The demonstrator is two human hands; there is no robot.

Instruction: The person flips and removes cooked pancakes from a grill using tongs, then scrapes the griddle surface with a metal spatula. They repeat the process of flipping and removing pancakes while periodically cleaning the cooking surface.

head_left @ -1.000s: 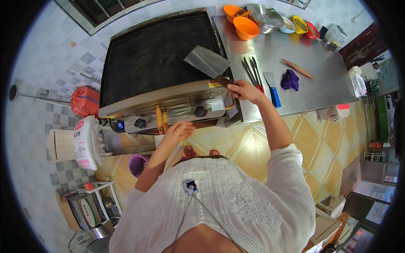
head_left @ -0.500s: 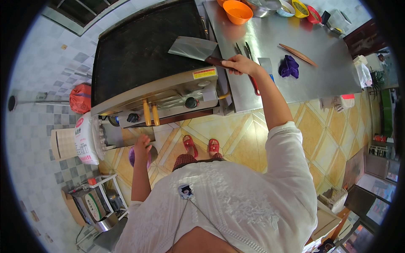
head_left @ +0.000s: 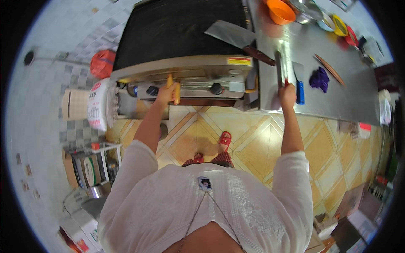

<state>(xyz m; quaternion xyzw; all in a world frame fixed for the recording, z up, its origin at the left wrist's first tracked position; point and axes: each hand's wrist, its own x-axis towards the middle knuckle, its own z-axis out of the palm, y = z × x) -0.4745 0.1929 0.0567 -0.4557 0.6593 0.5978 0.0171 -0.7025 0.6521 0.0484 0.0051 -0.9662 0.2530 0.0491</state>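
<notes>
My left hand closes its fingers on the upright orange handle at the griddle front. My right hand rests on the bench edge right of the griddle; I cannot tell its grip.

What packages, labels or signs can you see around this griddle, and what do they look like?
Yellow and red rectangular sticker: on the steel griddle's front edge, right of centre.
White sack with red print: on the floor left of the griddle, lying sideways.
Red plastic bag: on the floor behind the sack, bunched.

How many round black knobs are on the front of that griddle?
2: one black knob just left of the left hand on the yellow handle, another knob further right. The hand may hide others.
</notes>
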